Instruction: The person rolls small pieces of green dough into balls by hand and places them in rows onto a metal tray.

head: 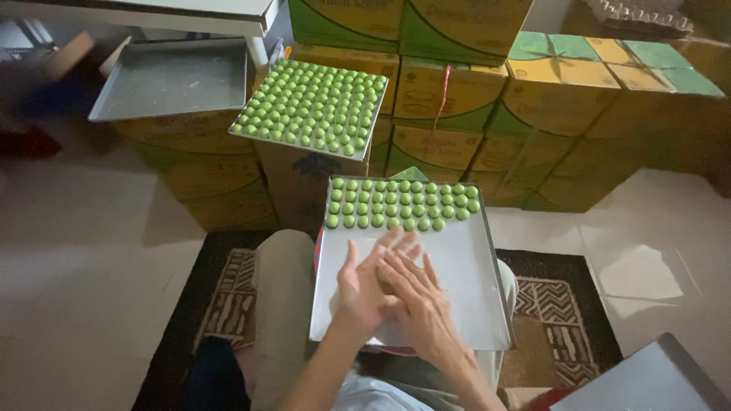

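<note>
A metal tray (472, 289) rests on my lap, with rows of small green dough balls (400, 204) along its far end. My left hand (364, 283) and my right hand (419, 298) hover over the tray's bare middle, pressed palm to palm with fingers stretched out. Whatever lies between the palms is hidden. A second tray (304, 144), packed with green balls (316, 103), sits on a cardboard box beyond my knees.
An empty metal tray (171, 80) lies on boxes at the far left. Stacked yellow and green cardboard boxes (548, 99) fill the back. A patterned rug (563, 304) covers the floor under me. Another tray's corner (655, 380) shows at the lower right.
</note>
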